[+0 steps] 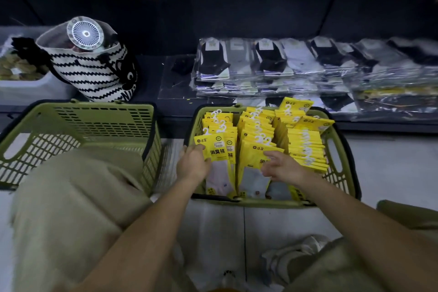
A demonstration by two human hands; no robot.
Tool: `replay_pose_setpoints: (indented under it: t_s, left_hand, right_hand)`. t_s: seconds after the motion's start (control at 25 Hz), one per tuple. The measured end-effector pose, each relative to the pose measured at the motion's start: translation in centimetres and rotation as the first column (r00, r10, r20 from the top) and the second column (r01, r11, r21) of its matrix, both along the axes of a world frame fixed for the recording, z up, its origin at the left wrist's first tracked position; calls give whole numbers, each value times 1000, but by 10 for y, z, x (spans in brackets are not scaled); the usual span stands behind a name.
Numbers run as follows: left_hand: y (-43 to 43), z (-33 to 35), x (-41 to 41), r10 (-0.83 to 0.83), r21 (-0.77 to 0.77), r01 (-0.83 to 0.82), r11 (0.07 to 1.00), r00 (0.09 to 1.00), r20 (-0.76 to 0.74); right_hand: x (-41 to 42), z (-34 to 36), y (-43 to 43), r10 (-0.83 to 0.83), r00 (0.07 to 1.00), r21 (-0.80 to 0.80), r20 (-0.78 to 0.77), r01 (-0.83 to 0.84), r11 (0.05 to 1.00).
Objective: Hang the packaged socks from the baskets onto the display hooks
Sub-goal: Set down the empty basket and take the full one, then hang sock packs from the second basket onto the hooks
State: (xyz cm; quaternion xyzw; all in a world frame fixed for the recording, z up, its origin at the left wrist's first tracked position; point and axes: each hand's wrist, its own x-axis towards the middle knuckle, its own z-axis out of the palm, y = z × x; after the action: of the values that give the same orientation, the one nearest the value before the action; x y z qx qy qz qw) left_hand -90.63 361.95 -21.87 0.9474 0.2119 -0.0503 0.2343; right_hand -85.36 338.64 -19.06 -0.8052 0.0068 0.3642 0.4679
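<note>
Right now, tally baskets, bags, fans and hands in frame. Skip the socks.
Green baskets: 2, left basket, right basket
Striped bag: 1
Round fan: 1
Hands: 2, left hand gripping a sock pack, right hand
Total: 6

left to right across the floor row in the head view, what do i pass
left green basket → left hand, gripping a yellow sock pack → right hand, resting on the middle packs → rightmost row of packs
</note>
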Motion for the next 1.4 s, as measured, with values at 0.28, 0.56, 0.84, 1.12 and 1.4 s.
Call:
replay_pose_setpoints:
  t_s: [0.28, 0.56, 0.84, 1.12, 1.4]
  left_hand:
    - [-5, -13, -14, -103, 364, 191, 912, 963, -247]
    - [16, -8, -9, -121, 510, 226, 830, 966, -230]
    - [29, -15, 18, 24, 93, -43, 995, 980, 198]
    - [17, -23, 54, 123, -107, -97, 990, 955, 271]
    - [39, -2, 95, 755, -840, -363, 402, 651, 80]
  right_hand:
    - [1, -17, 36, 148, 985, -52, 88, -144, 988]
    - [45, -33, 104, 174, 977, -104, 127, -162, 981]
    - [41, -81, 140, -150, 985, 10, 86, 150, 989]
    - [36, -95, 139, -52, 993, -49, 110, 58, 997]
    - [40, -74, 139, -19, 999, -21, 40, 20, 1000]
